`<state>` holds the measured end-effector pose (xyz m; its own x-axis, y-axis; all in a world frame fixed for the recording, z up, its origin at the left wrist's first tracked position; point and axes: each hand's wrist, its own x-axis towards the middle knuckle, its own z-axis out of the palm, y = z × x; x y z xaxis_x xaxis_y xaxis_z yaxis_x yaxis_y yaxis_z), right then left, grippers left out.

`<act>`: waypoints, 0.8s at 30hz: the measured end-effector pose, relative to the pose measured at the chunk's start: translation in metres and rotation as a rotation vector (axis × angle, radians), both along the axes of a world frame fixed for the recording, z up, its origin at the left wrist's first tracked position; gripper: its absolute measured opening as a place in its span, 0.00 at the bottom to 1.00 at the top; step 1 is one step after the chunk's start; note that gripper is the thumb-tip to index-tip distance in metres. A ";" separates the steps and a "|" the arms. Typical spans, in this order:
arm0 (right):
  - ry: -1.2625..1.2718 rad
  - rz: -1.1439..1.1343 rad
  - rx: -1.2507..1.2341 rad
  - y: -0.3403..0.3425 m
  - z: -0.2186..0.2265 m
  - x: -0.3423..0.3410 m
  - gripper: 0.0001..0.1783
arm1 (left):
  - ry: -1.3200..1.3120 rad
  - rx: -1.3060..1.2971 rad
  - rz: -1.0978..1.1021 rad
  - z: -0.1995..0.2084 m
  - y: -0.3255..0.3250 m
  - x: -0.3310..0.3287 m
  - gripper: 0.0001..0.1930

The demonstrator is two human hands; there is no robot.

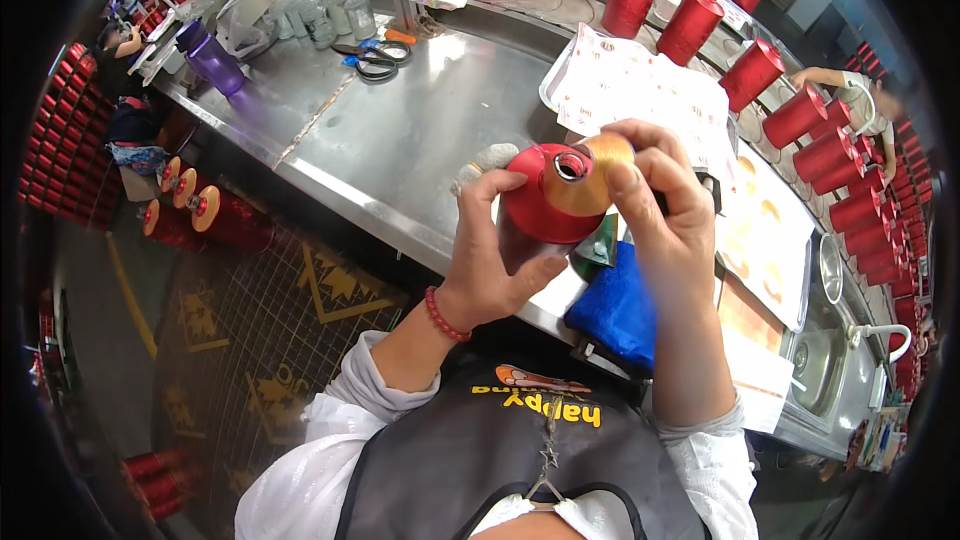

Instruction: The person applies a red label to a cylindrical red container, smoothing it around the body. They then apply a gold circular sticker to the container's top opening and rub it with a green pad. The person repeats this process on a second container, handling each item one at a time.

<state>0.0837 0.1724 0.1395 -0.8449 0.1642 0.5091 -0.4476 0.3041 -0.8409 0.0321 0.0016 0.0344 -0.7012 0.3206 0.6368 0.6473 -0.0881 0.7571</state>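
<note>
A glossy red bottle (535, 208) with an uncapped mouth tilts up in front of me. My left hand (484, 265) is wrapped round its body, thumb in front. My right hand (668, 195) pinches a shiny gold label (598, 168) between thumb and fingers. One part of this label lies against the bottle's shoulder beside the neck, while its outer part stands up at my fingertips. How much of it sticks to the bottle I cannot tell. A crumpled greyish-white cloth (485, 166) rests on the table just behind the bottle.
On the steel table (430, 140) lie black scissors (378, 62), a purple bottle (212, 62), small jars (325, 15) and a white label sheet (650, 80). A blue cloth (625, 305) is near my right forearm. Red bottles (690, 25) line a curved conveyor; co-workers sit beyond. A sink (825, 370) stands right.
</note>
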 end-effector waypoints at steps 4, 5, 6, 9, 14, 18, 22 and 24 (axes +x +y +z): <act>-0.051 -0.001 -0.026 0.005 -0.007 -0.004 0.13 | -0.035 0.035 -0.045 0.034 -0.005 -0.014 0.42; -0.062 0.004 -0.025 0.005 -0.007 -0.005 0.13 | 0.046 0.029 -0.032 0.040 -0.006 -0.020 0.41; -0.073 0.009 -0.022 0.004 -0.006 -0.006 0.14 | 0.060 0.002 -0.023 0.047 -0.009 -0.025 0.41; -0.078 0.021 -0.009 0.001 -0.005 -0.006 0.15 | -0.015 0.031 -0.048 0.064 -0.011 -0.033 0.39; -0.027 0.004 0.024 0.000 -0.012 -0.010 0.14 | -0.404 -0.008 -0.290 0.050 -0.012 -0.040 0.35; -0.086 -0.018 -0.127 -0.001 -0.028 -0.009 0.15 | -0.611 0.093 -0.452 0.041 -0.013 -0.035 0.36; -0.135 -0.015 -0.226 -0.002 -0.035 -0.011 0.15 | -0.758 0.261 -0.565 0.057 -0.013 -0.033 0.34; -0.140 0.001 -0.244 -0.002 -0.036 -0.013 0.14 | -0.731 0.172 -0.499 0.057 -0.012 -0.036 0.34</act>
